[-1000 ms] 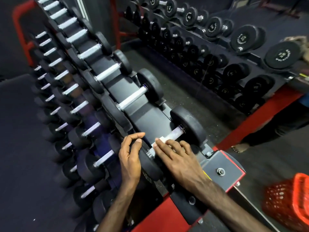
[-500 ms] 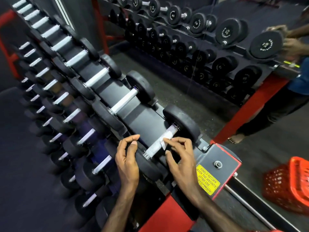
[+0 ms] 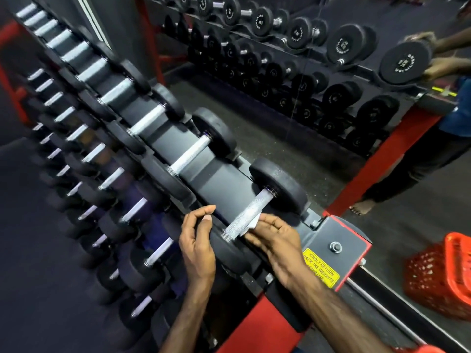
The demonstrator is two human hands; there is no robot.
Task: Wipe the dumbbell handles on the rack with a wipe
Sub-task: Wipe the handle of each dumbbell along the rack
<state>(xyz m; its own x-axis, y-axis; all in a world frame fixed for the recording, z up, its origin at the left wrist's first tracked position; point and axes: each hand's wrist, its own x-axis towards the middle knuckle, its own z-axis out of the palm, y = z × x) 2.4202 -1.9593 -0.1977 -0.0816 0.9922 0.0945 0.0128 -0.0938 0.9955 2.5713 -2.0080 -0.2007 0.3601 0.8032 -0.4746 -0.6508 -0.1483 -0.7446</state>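
Observation:
The nearest dumbbell on the top tier of the rack has a knurled silver handle between two black heads. My right hand pinches a small white wipe against the right side of that handle. My left hand rests on the near black head of the same dumbbell, fingers loosely curled, thumb raised. The neighbouring dumbbell's handle lies farther up the row.
Lower tiers of smaller dumbbells run down the left. A mirror at right reflects the rack and a person. The red rack end plate carries a yellow sticker. A red plastic basket stands on the floor at right.
My right hand has slid off the top of the handle to its right side, leaving the knurled handle uncovered. The view has shifted a little; my left hand stays on the near head.

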